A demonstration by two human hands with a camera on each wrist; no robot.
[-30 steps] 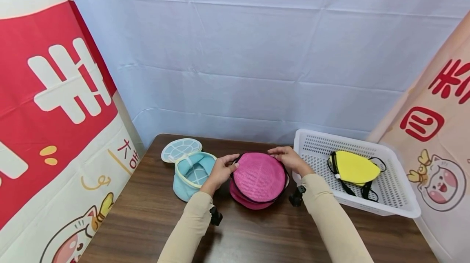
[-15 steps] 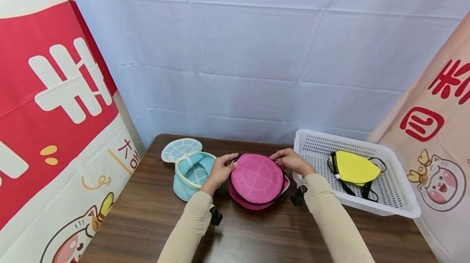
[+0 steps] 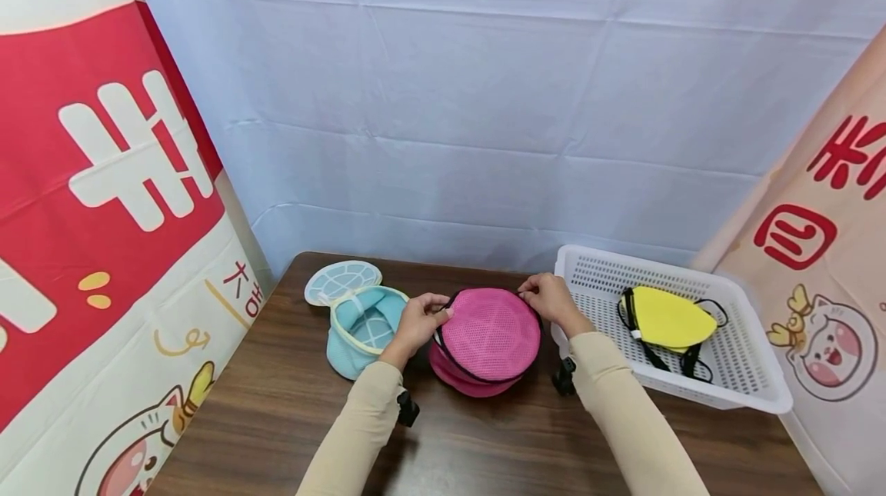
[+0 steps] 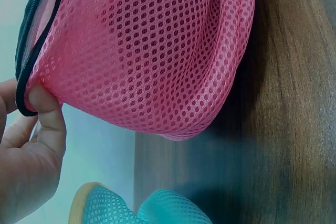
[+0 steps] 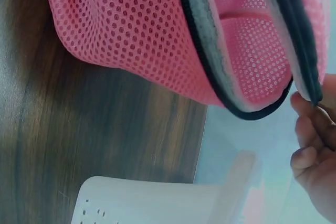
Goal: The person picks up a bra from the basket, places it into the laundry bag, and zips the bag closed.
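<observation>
The surface (image 3: 477, 446) is dark brown with wood grain. Directly on it are a light-blue mesh bag (image 3: 346, 356), a white basket (image 3: 744, 365), and between them a pink bag (image 3: 490, 334).

A long, plain beige fabric left sleeve (image 3: 349, 434) and matching right sleeve (image 3: 626, 411) crease softly. By the sleeves' wrist ends sit a blocky black left device (image 3: 408, 409) and similar right device (image 3: 564, 377); the left hand (image 3: 416, 324) and right hand (image 3: 553, 302) are bare.

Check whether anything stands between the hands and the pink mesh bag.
Nothing visible does: the left hand and the right hand both pinch the pink mesh bag directly by its dark-trimmed edge.
</observation>
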